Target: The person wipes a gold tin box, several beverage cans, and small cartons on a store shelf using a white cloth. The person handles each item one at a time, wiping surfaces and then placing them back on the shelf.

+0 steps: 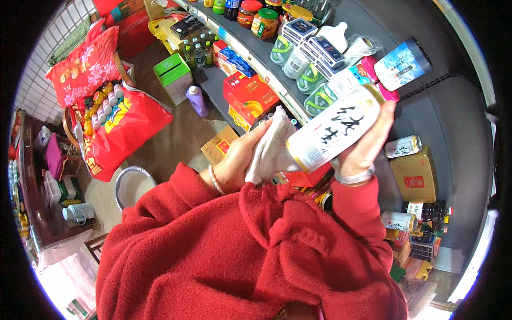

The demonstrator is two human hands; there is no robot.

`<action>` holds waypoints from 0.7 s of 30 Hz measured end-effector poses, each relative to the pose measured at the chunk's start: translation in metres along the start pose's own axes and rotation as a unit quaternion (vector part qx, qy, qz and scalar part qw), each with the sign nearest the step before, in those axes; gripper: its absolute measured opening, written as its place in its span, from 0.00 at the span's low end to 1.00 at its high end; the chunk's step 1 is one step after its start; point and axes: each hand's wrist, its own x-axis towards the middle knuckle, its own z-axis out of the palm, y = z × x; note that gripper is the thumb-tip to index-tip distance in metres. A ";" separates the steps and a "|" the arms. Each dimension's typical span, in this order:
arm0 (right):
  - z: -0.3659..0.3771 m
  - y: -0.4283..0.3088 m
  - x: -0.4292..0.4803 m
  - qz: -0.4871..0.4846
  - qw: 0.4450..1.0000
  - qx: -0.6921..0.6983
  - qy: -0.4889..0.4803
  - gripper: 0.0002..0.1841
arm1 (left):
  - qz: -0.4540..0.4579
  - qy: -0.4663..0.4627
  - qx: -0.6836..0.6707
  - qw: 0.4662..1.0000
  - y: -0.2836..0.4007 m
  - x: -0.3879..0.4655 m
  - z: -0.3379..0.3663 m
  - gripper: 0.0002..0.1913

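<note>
My right hand [362,146], with a bangle at the wrist, grips a tall white drink can [334,128] that bears black brush-style writing. The can is tilted, its gold-rimmed lower end towards my left. A crumpled white cloth [272,150] is held in my left hand [244,154], close by that end; whether cloth and can touch, I cannot tell. A pearl-like bracelet circles my left wrist. Beyond the right hand, a similar can [403,147] lies beside a gold box [414,176] on the dark shelf [436,120]. Another such can [399,221] stands lower right.
Green-and-clear packs [314,78], jars [265,23] and a blue-and-white canister [404,64] crowd the shelf. Red cartons [252,94] sit below its edge. On the floor are a purple bottle [197,102], a green-topped box [174,76], a bucket [134,186] and a full red bag [128,132].
</note>
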 end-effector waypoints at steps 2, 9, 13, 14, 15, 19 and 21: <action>0.001 -0.006 0.003 -0.067 0.997 -0.033 0.002 0.33 | -0.011 -0.037 -0.048 0.998 0.000 0.003 -0.005 0.27; -0.011 0.013 -0.006 -0.257 0.952 -0.163 -0.020 0.19 | -0.093 -0.170 -0.163 0.967 -0.009 0.010 -0.005 0.29; -0.013 0.016 -0.010 -0.291 0.927 -0.221 -0.081 0.32 | -0.115 -0.149 -0.149 0.971 -0.007 0.013 -0.007 0.28; -0.015 0.015 -0.009 -0.299 0.922 -0.235 -0.077 0.34 | -0.120 -0.140 -0.144 0.972 -0.007 0.013 -0.007 0.27; -0.015 0.016 -0.008 -0.308 0.916 -0.246 -0.073 0.35 | -0.111 -0.143 -0.147 0.972 -0.006 0.014 -0.007 0.27; -0.006 0.014 -0.012 -0.295 0.926 -0.220 -0.091 0.34 | -0.100 -0.138 -0.150 0.974 -0.005 0.014 -0.003 0.28; 0.005 0.014 -0.016 -0.267 0.940 -0.178 -0.114 0.35 | -0.108 -0.126 -0.146 0.975 -0.005 0.013 -0.001 0.28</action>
